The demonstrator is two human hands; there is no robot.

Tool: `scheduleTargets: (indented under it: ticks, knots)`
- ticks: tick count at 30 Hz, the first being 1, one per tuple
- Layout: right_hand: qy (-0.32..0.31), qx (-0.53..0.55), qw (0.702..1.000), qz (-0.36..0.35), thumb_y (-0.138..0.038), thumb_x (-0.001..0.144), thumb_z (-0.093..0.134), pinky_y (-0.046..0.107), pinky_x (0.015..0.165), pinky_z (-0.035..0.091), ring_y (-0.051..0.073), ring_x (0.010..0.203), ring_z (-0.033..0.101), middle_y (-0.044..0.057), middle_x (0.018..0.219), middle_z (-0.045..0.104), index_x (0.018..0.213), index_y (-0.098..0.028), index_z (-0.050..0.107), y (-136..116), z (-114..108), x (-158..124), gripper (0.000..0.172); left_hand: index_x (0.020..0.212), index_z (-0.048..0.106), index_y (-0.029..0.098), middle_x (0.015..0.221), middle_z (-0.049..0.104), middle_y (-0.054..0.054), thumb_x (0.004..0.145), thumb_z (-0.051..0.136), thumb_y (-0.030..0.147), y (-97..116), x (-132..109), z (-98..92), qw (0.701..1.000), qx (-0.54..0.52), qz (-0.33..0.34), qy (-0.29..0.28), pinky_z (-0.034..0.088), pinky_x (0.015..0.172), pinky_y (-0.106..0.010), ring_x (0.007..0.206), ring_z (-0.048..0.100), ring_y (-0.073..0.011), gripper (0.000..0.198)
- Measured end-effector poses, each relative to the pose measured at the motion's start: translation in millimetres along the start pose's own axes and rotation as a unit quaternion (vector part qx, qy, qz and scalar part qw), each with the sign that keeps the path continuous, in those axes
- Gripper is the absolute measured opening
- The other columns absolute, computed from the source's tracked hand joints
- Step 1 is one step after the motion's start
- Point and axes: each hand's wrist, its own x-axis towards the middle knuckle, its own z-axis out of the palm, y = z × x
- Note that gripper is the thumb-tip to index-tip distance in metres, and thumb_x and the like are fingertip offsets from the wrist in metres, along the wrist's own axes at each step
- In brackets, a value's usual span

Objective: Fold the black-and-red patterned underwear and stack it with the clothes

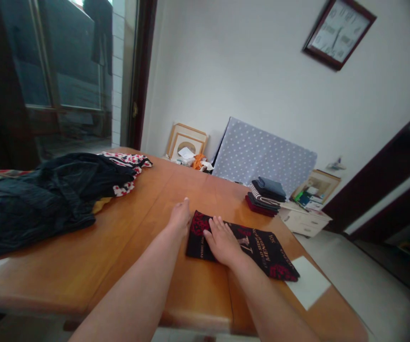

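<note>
A folded black garment (258, 247) with red patterns and pale lettering lies flat on the wooden table in front of me. My right hand (222, 240) rests palm down on its left part, fingers stretched out and slightly spread. Just beside the garment's left edge is my left hand (181, 216), seen from its side with the fingers pointing forward; some of them are hidden, and whether it touches the cloth is unclear. The garment's right corner overlaps a white sheet (310, 283).
A pile of dark clothes (48, 194) with a red-and-white floral piece (130, 164) covers the table's left side. Toward the far right edge stands a stack of folded clothes (266, 196). Behind are a dotted cloth (265, 152) and a white cabinet (303, 219).
</note>
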Motion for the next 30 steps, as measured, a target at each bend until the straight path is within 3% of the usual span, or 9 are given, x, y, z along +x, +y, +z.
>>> scheduleTargets:
  ticks: [4, 7, 11, 13, 16, 19, 25, 30]
  knots:
    - [-0.023, 0.005, 1.000, 0.016, -0.057, 0.099, 0.025, 0.044, 0.123, 0.007, 0.024, 0.152, 0.007, 0.009, 0.164, 0.016, 0.156, -0.013, 0.025, 2, 12, 3, 0.072, 0.093, 0.057, 0.017, 0.093, 0.068, -0.013, 0.096, 0.041, 0.048, 1, -1, -0.1, 0.997, 0.076, 0.017, 0.009, 0.053, 0.068, -0.029, 0.083, 0.068, -0.0214, 0.035]
    - [-0.027, 0.031, 0.999, 0.003, -0.056, 0.098, 0.029, 0.043, 0.123, 0.011, 0.025, 0.152, 0.011, 0.010, 0.163, 0.019, 0.155, -0.011, 0.029, 10, 11, 6, 0.072, 0.094, 0.058, 0.017, 0.100, 0.070, -0.016, 0.096, 0.040, 0.049, 2, 0, -1.7, 0.987, 0.152, 0.043, 0.009, 0.052, 0.074, -0.032, 0.092, 0.069, -0.0253, 0.037]
    - [0.097, 0.157, 0.982, 0.045, -0.052, 0.097, 0.029, 0.038, 0.120, 0.024, 0.022, 0.146, 0.032, 0.011, 0.155, 0.039, 0.148, -0.012, 0.043, 11, 0, 13, 0.066, 0.098, 0.061, 0.016, 0.109, 0.070, -0.022, 0.092, 0.046, 0.052, 5, -2, -7.5, 0.958, 0.275, 0.079, 0.010, 0.047, 0.088, -0.041, 0.109, 0.065, -0.0338, 0.039]
    - [0.150, 0.286, 0.943, 0.086, -0.050, 0.098, 0.024, 0.039, 0.117, 0.033, 0.022, 0.140, 0.042, 0.012, 0.152, 0.045, 0.150, -0.013, 0.039, 6, -4, 15, 0.065, 0.099, 0.063, 0.016, 0.111, 0.070, -0.025, 0.089, 0.050, 0.051, 6, -5, -10.5, 0.939, 0.333, 0.085, 0.006, 0.044, 0.092, -0.044, 0.112, 0.064, -0.0367, 0.039]
    - [0.151, 0.479, 0.854, 0.132, -0.046, 0.098, 0.021, 0.040, 0.111, 0.042, 0.022, 0.136, 0.047, 0.016, 0.153, 0.042, 0.154, -0.009, 0.025, -1, -1, 16, 0.067, 0.093, 0.066, 0.017, 0.110, 0.071, -0.027, 0.084, 0.056, 0.052, 8, -13, -13.5, 0.911, 0.403, 0.081, -0.002, 0.043, 0.092, -0.048, 0.111, 0.064, -0.0396, 0.037]
    - [0.150, 0.543, 0.808, 0.170, -0.045, 0.097, 0.020, 0.040, 0.111, 0.042, 0.021, 0.139, 0.044, 0.019, 0.156, 0.035, 0.155, -0.007, 0.018, -4, 10, 14, 0.069, 0.086, 0.069, 0.018, 0.107, 0.072, -0.027, 0.080, 0.061, 0.055, 9, -18, -14.9, 0.891, 0.446, 0.081, -0.013, 0.046, 0.089, -0.049, 0.108, 0.065, -0.0416, 0.039]
    - [0.171, 0.566, 0.790, 0.164, -0.049, 0.099, 0.016, 0.041, 0.114, 0.039, 0.020, 0.142, 0.040, 0.016, 0.159, 0.030, 0.157, -0.012, 0.015, 0, 25, 11, 0.069, 0.083, 0.071, 0.021, 0.101, 0.075, -0.021, 0.074, 0.065, 0.054, 10, -23, -15.7, 0.853, 0.506, 0.109, -0.065, 0.050, 0.080, -0.041, 0.101, 0.069, -0.0372, 0.034]
    - [0.147, 0.494, 0.843, 0.153, -0.059, 0.097, 0.005, 0.037, 0.114, 0.039, 0.019, 0.143, 0.036, 0.014, 0.161, 0.027, 0.158, -0.013, 0.011, 1, 25, 12, 0.076, 0.072, 0.069, 0.022, 0.091, 0.075, -0.019, 0.069, 0.070, 0.056, 7, -21, -15.4, 0.857, 0.494, 0.093, -0.109, 0.049, 0.080, -0.043, 0.101, 0.068, -0.0405, 0.033]
